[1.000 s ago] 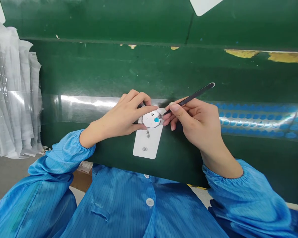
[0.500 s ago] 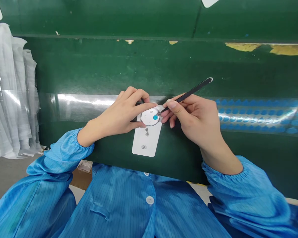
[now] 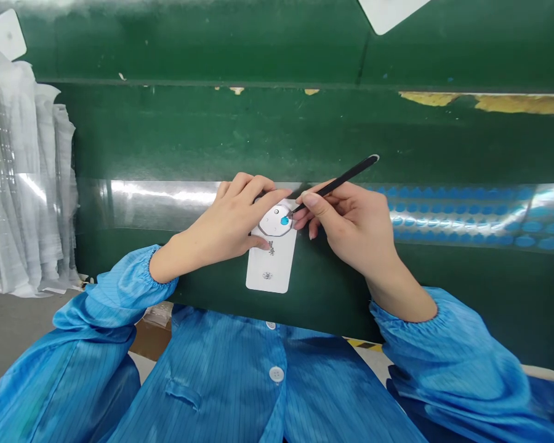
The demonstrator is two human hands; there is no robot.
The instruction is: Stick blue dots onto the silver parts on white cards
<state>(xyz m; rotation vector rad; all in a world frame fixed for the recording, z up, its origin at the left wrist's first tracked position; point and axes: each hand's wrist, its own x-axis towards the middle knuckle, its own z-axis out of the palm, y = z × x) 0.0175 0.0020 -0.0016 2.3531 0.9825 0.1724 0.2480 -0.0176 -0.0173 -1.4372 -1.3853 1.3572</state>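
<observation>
Your left hand (image 3: 216,224) dropped its thumb off the disc (image 3: 268,226) onto the card (image 3: 279,271): grip spread, likely less bracing. Your right hand (image 3: 357,227) pinches tweezers (image 3: 339,183) by the blue dot (image 3: 285,220).

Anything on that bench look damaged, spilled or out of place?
Yes: the green surface looks damaged along its raised edge beyond the work; ragged yellowish patches show at the right, breaking the otherwise green finish. I see no spill around the white card.
</observation>
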